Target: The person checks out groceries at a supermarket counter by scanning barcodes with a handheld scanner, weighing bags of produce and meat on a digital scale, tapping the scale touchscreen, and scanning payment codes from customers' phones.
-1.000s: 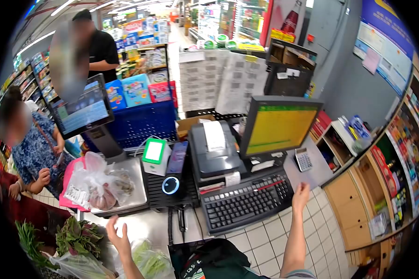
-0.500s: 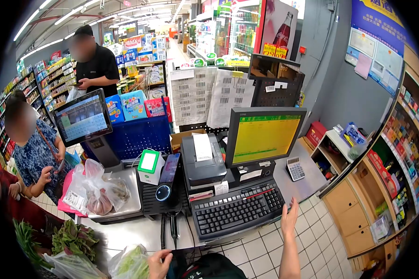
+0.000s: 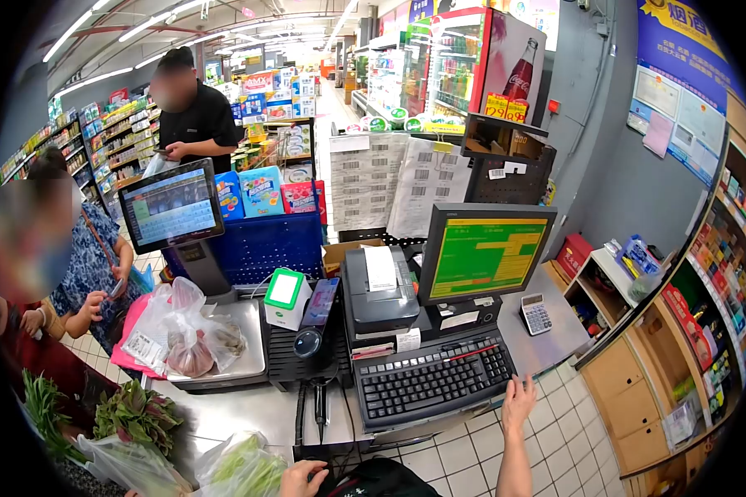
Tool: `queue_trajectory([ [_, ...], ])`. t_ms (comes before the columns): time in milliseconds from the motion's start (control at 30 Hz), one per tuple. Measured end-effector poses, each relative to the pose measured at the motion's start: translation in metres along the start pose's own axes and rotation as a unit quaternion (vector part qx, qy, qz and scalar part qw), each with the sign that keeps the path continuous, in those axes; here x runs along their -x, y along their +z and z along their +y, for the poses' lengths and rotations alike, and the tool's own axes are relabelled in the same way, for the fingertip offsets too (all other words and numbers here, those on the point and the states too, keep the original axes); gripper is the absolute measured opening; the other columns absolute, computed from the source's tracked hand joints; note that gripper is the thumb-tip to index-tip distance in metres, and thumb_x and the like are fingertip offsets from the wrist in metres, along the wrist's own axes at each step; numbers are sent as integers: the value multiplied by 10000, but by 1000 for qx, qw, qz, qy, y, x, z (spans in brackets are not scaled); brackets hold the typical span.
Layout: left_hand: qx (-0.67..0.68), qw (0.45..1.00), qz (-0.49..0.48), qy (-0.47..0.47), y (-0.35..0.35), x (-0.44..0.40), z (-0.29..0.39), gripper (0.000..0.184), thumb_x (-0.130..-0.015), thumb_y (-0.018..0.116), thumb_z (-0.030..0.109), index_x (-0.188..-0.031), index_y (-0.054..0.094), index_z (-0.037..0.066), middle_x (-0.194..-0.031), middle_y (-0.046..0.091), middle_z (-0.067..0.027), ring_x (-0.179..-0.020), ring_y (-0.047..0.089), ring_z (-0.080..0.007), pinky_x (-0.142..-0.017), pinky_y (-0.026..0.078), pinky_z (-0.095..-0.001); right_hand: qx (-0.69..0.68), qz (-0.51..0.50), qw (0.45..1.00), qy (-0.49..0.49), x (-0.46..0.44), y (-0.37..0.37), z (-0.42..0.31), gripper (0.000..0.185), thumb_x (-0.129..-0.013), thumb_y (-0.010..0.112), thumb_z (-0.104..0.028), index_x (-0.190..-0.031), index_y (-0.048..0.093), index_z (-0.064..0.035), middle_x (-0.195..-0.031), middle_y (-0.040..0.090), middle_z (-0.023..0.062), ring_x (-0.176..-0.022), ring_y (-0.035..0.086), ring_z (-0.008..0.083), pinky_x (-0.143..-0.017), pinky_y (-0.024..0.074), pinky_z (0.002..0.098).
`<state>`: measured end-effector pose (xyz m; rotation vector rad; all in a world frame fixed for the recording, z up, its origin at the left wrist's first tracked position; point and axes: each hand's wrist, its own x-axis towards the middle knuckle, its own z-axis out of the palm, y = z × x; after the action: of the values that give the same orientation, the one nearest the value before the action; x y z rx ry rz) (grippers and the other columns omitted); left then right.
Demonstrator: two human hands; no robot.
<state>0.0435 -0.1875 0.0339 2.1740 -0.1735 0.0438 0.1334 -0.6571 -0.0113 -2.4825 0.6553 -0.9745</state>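
Observation:
My right hand [image 3: 519,400] is beside the right end of the black keyboard [image 3: 435,379], fingers spread and holding nothing. Low at the bottom edge, my left hand [image 3: 304,479] has its fingers loosely bent, with nothing visible in them. A clear bag of pale green leafy vegetables [image 3: 244,465] lies just left of that hand. Behind the keyboard stands a monitor [image 3: 491,255] with a green and yellow screen. A black handheld scanner [image 3: 313,344] rests in front of the black printer [image 3: 381,290]. Tied plastic bags of produce [image 3: 192,340] sit on the metal scale [image 3: 253,364].
A calculator [image 3: 535,315] lies on the right counter. A white-green payment box [image 3: 287,298] stands near the scale display [image 3: 171,205]. Leafy greens [image 3: 137,416] are at lower left. Several people stand across the counter, one in a black shirt [image 3: 197,120]. Wooden cabinets [image 3: 630,406] stand at right.
The monitor's screen has turned from mostly yellow to green with yellow blocks. The view has shifted, and another person's head has come in at left. My hands have barely moved.

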Motion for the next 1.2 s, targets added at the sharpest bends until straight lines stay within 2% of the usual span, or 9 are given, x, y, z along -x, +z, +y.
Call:
queue_trajectory([
  [167,11,999,10,-37,-5,6,-9,186,-852,640,111,-1014,655,20,-893,668,-160,-807,658,-302,-721,510,-351,96,-20,995,-32,-17,-2,-9,281,-910,553,-256,-1098,645,-70,-1350,449,174,-1222,416,359,-1005,324,487],
  [333,-34,999,-9,-31,-6,7,-14,193,-824,679,132,-984,686,24,-825,693,-134,-693,670,-215,-663,519,-291,-202,-43,977,-50,-25,-22,-110,278,-893,517,-117,-1130,549,26,-1114,582,187,-1005,557,338,-894,418,411],
  [500,-51,996,-3,-67,-8,18,-15,160,-846,647,178,-902,680,32,-797,669,-148,-716,643,-321,-625,501,-375,-353,-273,817,-366,57,-6,-257,116,-851,577,-47,-902,678,-19,-904,668,113,-848,633,265,-749,505,340],
  [600,-59,991,9,-121,-22,32,-2,186,-854,636,223,-856,669,40,-780,656,-140,-724,625,-349,-636,494,-400,-423,-442,751,-248,124,28,-291,95,-834,644,-89,-852,708,-22,-983,669,122,-888,632,290,-799,501,340],
  [733,-106,970,118,-182,-32,72,-4,177,-821,675,231,-795,678,56,-695,625,-130,-645,607,-333,-586,481,-387,-365,-462,808,21,179,105,-264,609,-825,675,-212,-1330,417,9,-1334,446,207,-1204,472,327,-986,398,391],
  [833,-106,953,166,-231,-33,96,-15,179,-811,685,243,-795,682,65,-689,628,-122,-635,613,-317,-572,479,-388,-392,-469,770,183,175,148,-269,682,-845,674,-219,-1385,319,-1,-1314,456,197,-1203,470,272,-987,396,365],
  [967,-73,953,195,-219,-33,87,-19,179,-813,691,241,-823,687,62,-702,648,-106,-633,640,-277,-598,509,-370,-373,-510,749,199,177,218,-272,670,-862,648,-279,-1373,323,7,-1302,475,200,-1184,477,303,-990,366,369],
  [1067,-61,970,170,-163,-41,37,-26,253,-817,694,246,-981,662,56,-855,673,-112,-775,661,-264,-691,520,-352,-335,-436,823,142,201,248,-263,366,-902,592,-160,-1203,428,-32,-893,525,80,-655,547,164,-607,470,327],
  [1200,-5,979,196,-55,-50,-70,-41,457,-826,687,282,-1179,560,21,-1087,624,-169,-1003,603,-310,-855,475,-372,-278,-517,796,148,173,174,-289,706,-875,623,-299,-1394,292,46,-1363,424,247,-1270,406,334,-1047,310,395],
])
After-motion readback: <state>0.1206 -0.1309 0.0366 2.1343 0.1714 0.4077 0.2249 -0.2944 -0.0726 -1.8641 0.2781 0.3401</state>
